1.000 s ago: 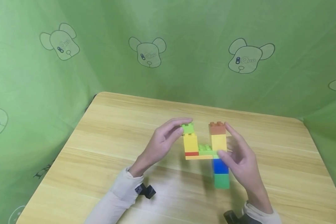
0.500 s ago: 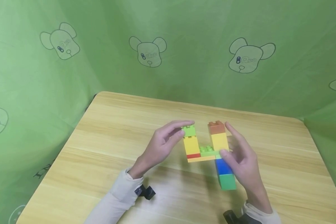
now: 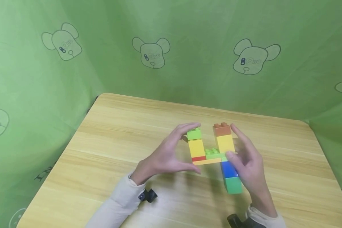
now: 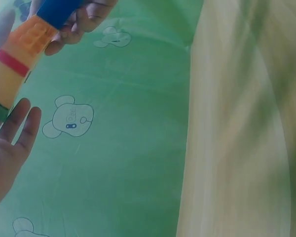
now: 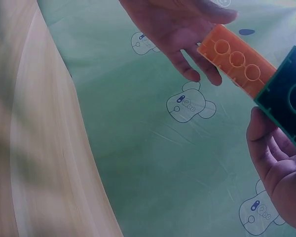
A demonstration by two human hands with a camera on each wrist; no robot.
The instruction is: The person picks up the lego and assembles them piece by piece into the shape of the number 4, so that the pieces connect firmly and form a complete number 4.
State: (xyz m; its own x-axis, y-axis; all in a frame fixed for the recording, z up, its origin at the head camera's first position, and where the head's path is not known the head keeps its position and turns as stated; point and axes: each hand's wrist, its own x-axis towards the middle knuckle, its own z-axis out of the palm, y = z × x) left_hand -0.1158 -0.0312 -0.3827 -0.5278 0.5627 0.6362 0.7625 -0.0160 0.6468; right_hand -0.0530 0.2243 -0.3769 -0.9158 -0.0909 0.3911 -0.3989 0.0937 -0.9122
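Note:
A toy building brick structure (image 3: 208, 161) is held above the table. Its left tower stacks a light green brick (image 3: 194, 134), a yellow brick and a thin red layer on an orange plate (image 3: 207, 161); its right tower runs from brown down to a green brick (image 3: 233, 185). My right hand (image 3: 249, 167) grips the right tower, thumb in front near the blue brick (image 3: 229, 170). My left hand (image 3: 168, 155) spreads around the left tower, fingers along the light green brick and thumb stretched below the orange plate. The right wrist view shows the plate's hollow underside.
The structure is over a wood-grain table (image 3: 117, 126). Green curtain (image 3: 188, 82) with printed bear heads surrounds the table's back and sides. A black wrist camera (image 3: 148, 195) sits on the left cuff, another (image 3: 235, 220) on the right.
The structure has shifted slightly right and tilted. My left hand has let go its pinch on the light green brick; its thumb has swung down below the orange plate. My right hand keeps its grip.

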